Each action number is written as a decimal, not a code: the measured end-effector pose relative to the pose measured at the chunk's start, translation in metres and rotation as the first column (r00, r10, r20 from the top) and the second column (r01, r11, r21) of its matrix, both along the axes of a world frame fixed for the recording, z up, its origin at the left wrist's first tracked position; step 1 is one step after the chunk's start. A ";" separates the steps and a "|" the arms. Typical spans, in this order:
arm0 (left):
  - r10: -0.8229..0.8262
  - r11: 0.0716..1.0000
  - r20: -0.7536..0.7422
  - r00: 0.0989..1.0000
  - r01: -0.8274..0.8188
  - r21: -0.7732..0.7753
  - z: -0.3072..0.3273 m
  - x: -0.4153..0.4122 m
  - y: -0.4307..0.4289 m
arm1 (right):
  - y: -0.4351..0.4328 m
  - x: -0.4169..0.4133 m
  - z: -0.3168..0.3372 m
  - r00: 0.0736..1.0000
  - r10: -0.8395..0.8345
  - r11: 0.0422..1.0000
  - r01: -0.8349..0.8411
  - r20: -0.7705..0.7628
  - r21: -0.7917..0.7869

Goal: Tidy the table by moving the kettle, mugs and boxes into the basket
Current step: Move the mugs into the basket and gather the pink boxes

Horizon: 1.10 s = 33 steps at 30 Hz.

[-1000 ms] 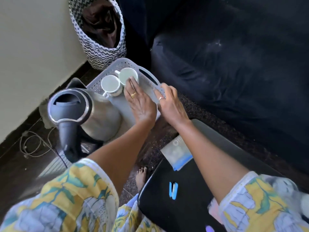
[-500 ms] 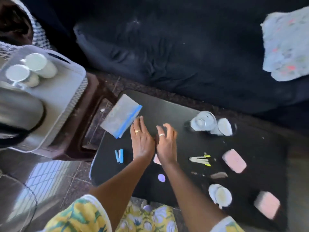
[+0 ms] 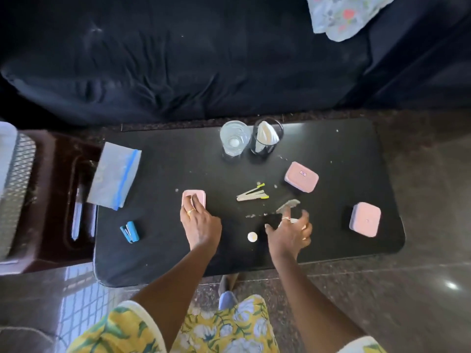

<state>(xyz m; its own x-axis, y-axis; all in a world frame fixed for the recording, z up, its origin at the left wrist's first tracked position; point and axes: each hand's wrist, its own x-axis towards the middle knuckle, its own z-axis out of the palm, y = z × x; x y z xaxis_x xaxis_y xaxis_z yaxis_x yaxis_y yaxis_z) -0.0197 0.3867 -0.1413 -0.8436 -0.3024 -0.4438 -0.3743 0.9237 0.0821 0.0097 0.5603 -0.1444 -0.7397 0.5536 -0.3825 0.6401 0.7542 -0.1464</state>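
Three pink lidded boxes lie on the black table [image 3: 178,256]: one near the middle [image 3: 197,196], one to the right [image 3: 301,180], one at the far right [image 3: 365,219]. My left hand [image 3: 200,226] lays its fingers on top of the middle box; the thumb is hidden. My right hand [image 3: 290,231] hovers over the table with spread, loosely bent fingers and holds nothing that I can see. The grey perforated basket [image 3: 15,189] shows only as a side wall at the left edge. Kettle and mugs are out of view.
The basket stands on a brown stool [image 3: 58,200]. On the table are a glass [image 3: 234,141], a black mesh cup [image 3: 266,140], a zip bag [image 3: 114,175], a blue stapler [image 3: 130,231], yellow-tipped sticks [image 3: 252,194] and a small white cap [image 3: 252,236]. A dark sofa [image 3: 178,59] lies behind.
The view swung from the basket with kettle and mugs to the table. Both hands left the basket; the left reached the middle pink box, the right moved rightward over the table.
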 end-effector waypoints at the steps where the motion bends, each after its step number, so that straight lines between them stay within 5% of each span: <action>1: 0.008 1.000 0.005 1.000 -0.008 0.005 0.000 -0.002 0.001 | 0.010 0.002 -0.003 0.999 -0.034 0.999 0.034 0.022 -0.004; 6: 0.110 0.994 -0.026 0.994 -0.110 0.001 -0.007 -0.009 -0.008 | 0.040 0.007 -0.014 0.987 -0.128 0.981 0.141 0.101 -0.132; 14: 0.371 0.906 -0.001 0.928 -0.362 0.221 -0.021 -0.028 -0.026 | 0.027 0.003 -0.016 1.000 -0.013 0.987 0.017 0.024 -0.161; 23: 0.300 0.904 0.195 0.934 -0.343 0.256 -0.020 -0.033 -0.044 | -0.036 -0.033 0.013 0.963 0.224 0.967 -0.239 -0.150 -0.090; 27: 0.378 0.850 0.109 0.919 -0.391 0.354 -0.010 -0.033 -0.074 | -0.094 -0.056 0.022 0.900 0.353 0.920 -0.383 -0.254 -0.081; 33: 0.615 0.707 -0.086 0.783 -0.501 0.499 0.028 -0.043 -0.180 | -0.223 -0.098 0.044 0.797 0.484 0.795 -0.573 -0.361 -0.200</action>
<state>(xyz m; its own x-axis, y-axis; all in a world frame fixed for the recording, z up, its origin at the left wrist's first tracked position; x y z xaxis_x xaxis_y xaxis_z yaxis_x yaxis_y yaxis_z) -0.0627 0.2062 -0.1135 -0.6728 -0.5786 -0.4610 -0.7255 0.3942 0.5641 -0.0886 0.3369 -0.1008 -0.9796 -0.0585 -0.1923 0.0500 0.8556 -0.5153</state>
